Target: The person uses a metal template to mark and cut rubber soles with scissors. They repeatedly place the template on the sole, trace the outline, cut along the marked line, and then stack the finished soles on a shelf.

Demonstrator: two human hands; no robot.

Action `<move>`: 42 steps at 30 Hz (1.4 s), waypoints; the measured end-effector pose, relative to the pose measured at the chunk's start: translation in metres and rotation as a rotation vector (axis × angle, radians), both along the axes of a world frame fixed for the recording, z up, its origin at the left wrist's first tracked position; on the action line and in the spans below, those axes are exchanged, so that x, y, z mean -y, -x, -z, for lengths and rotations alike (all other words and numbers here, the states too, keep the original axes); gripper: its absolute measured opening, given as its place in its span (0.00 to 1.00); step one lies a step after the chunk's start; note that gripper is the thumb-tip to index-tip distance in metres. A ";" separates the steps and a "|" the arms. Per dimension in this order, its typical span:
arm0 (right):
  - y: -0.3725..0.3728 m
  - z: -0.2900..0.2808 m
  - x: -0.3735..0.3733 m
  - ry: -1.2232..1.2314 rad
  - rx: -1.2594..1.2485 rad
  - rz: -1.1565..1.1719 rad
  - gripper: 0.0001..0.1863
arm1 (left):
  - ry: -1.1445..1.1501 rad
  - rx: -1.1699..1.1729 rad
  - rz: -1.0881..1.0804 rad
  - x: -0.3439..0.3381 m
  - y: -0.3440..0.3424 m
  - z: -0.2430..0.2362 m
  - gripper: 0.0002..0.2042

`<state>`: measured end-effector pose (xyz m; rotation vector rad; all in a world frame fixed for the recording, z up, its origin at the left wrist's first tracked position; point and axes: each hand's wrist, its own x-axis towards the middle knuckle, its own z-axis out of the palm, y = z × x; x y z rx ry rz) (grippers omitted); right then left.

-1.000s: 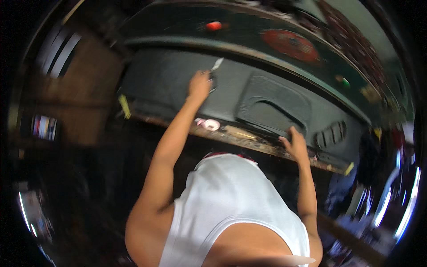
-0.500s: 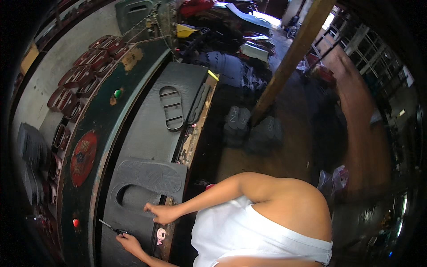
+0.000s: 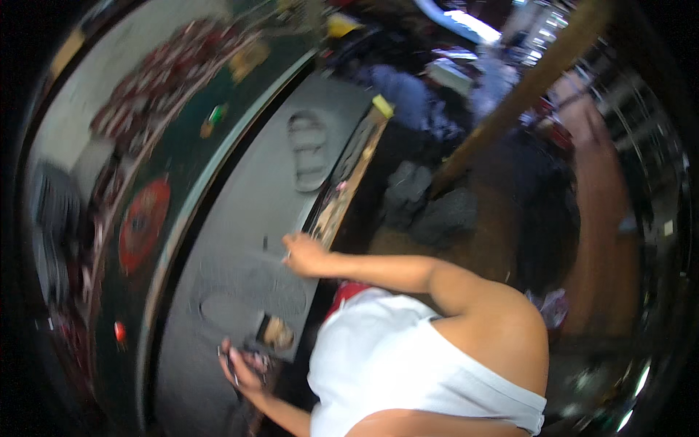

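Note:
My left hand is closed around a pair of scissors, low over the bench top; motion blurs both. A dark grey rubber sheet with a sole-shaped outline lies on the bench beyond that hand. At the far right corner of the sheet is my right hand, its fingers curled in; it appears to grip the sheet's edge, though blur softens the contact. Between the two hands, near the front edge, a tan patch shows beside a dark square. Farther up the bench lies a dark sole-shaped frame with crossbars.
Along the bench stands a green metal beam with a red button and a green button. Reddish-brown parts are stacked behind it. Stacks of grey soles sit right of the bench near a wooden post.
My right hand has moved up the bench to the sheet's far corner. The sheet has shifted toward my left hand, and the scissors have turned. The whole view has tilted.

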<state>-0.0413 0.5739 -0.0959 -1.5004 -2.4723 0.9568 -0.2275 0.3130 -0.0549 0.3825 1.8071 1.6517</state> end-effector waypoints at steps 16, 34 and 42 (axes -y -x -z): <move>0.117 0.011 -0.072 -0.208 -0.506 -0.428 0.24 | 0.130 -0.011 0.264 -0.081 -0.025 -0.003 0.21; 0.157 0.030 -0.094 0.488 -0.198 -0.830 0.28 | 0.217 0.241 0.329 -0.103 -0.016 0.015 0.20; 0.141 0.052 -0.071 0.190 -0.360 -0.703 0.20 | 0.303 0.244 0.333 -0.125 -0.011 0.018 0.20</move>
